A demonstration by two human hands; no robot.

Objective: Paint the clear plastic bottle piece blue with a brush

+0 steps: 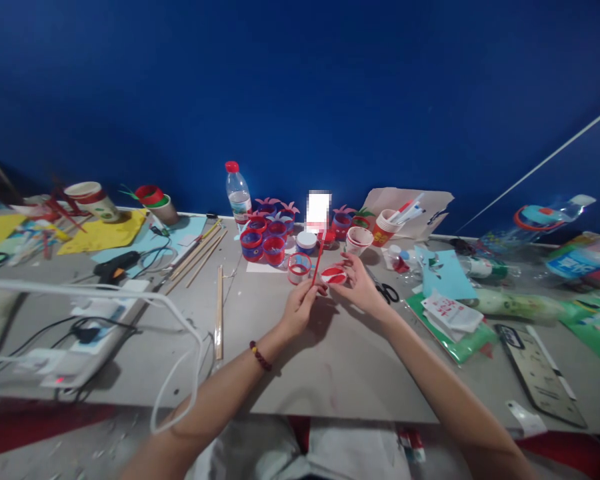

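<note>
My left hand (300, 305) is closed around a thin red stick (319, 257) that points up and away from me. My right hand (363, 285) grips the edge of a small round piece (334, 275) with a white rim and red patches on its face. The two hands almost meet under it, and some left fingertips are hidden. Just beyond them stand a clear, red-rimmed ring-shaped cup (299, 268), a jar with a white lid (307, 241) and a paper cup with red smears (359, 240). Black-handled scissors (387, 292) lie beside my right wrist.
Several red-and-purple cups (274, 250) stand behind, near a water bottle (239, 193). A cup of pens (387, 227) is at back right. Wooden sticks (219, 313), a power strip (97, 337) and a white cable (180, 313) lie left; a phone (537, 373) lies right.
</note>
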